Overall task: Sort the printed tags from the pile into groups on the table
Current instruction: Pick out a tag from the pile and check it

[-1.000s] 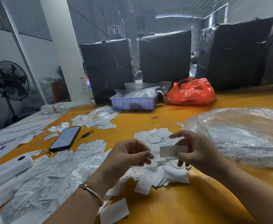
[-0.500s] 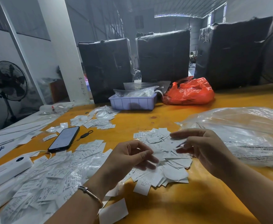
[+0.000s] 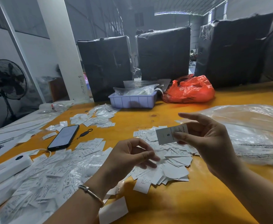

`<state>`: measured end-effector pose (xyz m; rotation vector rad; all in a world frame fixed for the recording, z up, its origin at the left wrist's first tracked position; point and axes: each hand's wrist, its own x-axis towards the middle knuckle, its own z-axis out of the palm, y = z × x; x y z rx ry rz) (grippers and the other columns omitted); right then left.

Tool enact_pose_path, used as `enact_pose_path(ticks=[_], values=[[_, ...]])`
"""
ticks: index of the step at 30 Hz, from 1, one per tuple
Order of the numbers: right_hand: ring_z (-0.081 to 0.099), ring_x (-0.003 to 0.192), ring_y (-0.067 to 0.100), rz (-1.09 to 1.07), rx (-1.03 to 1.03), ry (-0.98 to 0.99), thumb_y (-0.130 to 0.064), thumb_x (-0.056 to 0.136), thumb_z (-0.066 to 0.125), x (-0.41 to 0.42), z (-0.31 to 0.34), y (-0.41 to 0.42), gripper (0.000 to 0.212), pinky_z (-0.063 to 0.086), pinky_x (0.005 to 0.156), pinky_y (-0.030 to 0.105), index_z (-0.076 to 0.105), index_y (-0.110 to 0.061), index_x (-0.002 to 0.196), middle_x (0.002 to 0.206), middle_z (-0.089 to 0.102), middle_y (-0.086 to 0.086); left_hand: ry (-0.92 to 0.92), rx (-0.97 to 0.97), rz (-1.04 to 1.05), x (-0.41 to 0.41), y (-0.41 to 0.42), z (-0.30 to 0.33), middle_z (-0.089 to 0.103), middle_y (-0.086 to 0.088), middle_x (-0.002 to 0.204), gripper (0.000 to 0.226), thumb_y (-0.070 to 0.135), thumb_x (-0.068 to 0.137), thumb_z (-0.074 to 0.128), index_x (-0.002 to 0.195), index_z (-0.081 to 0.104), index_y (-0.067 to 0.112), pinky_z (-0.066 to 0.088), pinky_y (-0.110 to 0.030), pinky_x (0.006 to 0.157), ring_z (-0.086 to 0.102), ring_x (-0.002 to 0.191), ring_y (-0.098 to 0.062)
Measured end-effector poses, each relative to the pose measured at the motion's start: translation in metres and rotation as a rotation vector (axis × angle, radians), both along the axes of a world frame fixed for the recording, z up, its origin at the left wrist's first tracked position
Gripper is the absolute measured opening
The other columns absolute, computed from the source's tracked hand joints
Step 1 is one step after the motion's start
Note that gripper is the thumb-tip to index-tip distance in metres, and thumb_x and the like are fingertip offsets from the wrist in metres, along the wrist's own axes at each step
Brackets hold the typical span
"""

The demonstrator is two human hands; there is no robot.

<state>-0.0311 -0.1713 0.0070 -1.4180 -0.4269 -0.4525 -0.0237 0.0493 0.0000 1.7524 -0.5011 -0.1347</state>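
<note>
Tag [image 3: 170, 135] w/ printed "S": held up in air above the central pile [image 3: 164, 157], near side of table, pinched at its right edge by right hand [image 3: 208, 143], thumb in front, fingers behind. Long axis runs roughly left-right, tilted a little, right end higher; printed face turned toward camera, the "S" lying on its side, so the tag's top prob. points sideways. Free left end sticks out toward the left hand.

Left hand [image 3: 132, 157]: low over the pile, fingers curled, thumb and forefinger nipped on what looks like a thin clear sleeve or tag; blurred, so what it holds is not certain.

Progress (judgement): early to middle. Done so far: a big spread of tags at left [image 3: 40, 178], one marked "XS" visible, and a smaller group further back [image 3: 98, 117]; whether each is a finished size group I cannot tell. Left to do: central pile is thick w/ tags, plus the clear bag [image 3: 253, 135] at right, contents unclear.

Around: orange table [image 3: 181, 204], phone [image 3: 63, 137], white device [image 3: 6, 168], lilac tray [image 3: 132, 101], red bag [image 3: 190, 90]
</note>
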Motion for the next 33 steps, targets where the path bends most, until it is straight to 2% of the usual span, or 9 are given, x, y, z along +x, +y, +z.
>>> enact_pose_path(ticks=[7,21,26,28,30,33], values=[[0.073,0.080,0.020,-0.018,-0.118,-0.083,0.005,0.070,0.077,-0.005,0.002,0.006,0.044,0.057,0.065,0.023,0.067,-0.015,0.108,0.086,0.075,0.007,-0.018,0.034,0.011,0.000,-0.001,-0.001,0.077,-0.006,0.087,0.010,0.013,0.089,0.067,0.094,0.065,0.005,0.058,-0.023,0.063,0.075,0.077,-0.023],[0.071,0.083,0.013,-0.048,-0.376,-0.104,0.008,0.071,0.077,-0.005,-0.004,0.009,0.044,0.060,0.072,0.033,0.069,-0.021,0.103,0.082,0.072,0.001,0.013,0.039,0.023,-0.001,-0.001,0.001,0.077,-0.006,0.086,0.020,0.017,0.085,0.070,0.095,0.064,0.001,0.056,-0.021,0.060,0.075,0.077,-0.023],[0.071,0.075,0.012,0.017,-0.442,-0.059,0.011,0.070,0.075,-0.002,-0.010,0.010,0.042,0.058,0.066,0.028,0.071,-0.019,0.099,0.079,0.072,0.000,0.025,0.073,0.000,-0.005,-0.004,0.000,0.077,-0.008,0.084,0.024,0.026,0.077,0.072,0.090,0.067,0.007,0.055,-0.021,0.060,0.075,0.077,-0.022],[0.070,0.070,0.017,0.050,-0.449,-0.025,0.006,0.070,0.078,-0.001,-0.010,0.011,0.038,0.058,0.062,0.032,0.070,-0.017,0.099,0.076,0.072,0.002,0.020,0.078,-0.007,-0.005,-0.006,0.000,0.077,-0.009,0.084,0.024,0.026,0.077,0.072,0.091,0.067,0.007,0.055,-0.021,0.060,0.075,0.077,-0.023],[0.069,0.072,0.022,0.028,-0.432,-0.004,-0.001,0.072,0.079,0.000,-0.009,0.010,0.034,0.059,0.065,0.040,0.070,-0.018,0.100,0.077,0.071,0.004,0.010,0.076,0.013,-0.004,-0.008,0.001,0.077,-0.008,0.083,0.021,0.023,0.080,0.071,0.091,0.067,0.006,0.055,-0.021,0.059,0.075,0.076,-0.022],[0.066,0.073,0.029,-0.023,-0.330,0.016,0.001,0.075,0.075,0.001,-0.006,0.003,0.029,0.056,0.063,0.045,0.070,-0.015,0.099,0.076,0.070,0.008,0.011,0.078,0.064,-0.003,-0.007,0.001,0.077,0.000,0.083,0.012,0.017,0.085,0.070,0.091,0.067,0.006,0.054,-0.019,0.058,0.074,0.074,-0.017]])
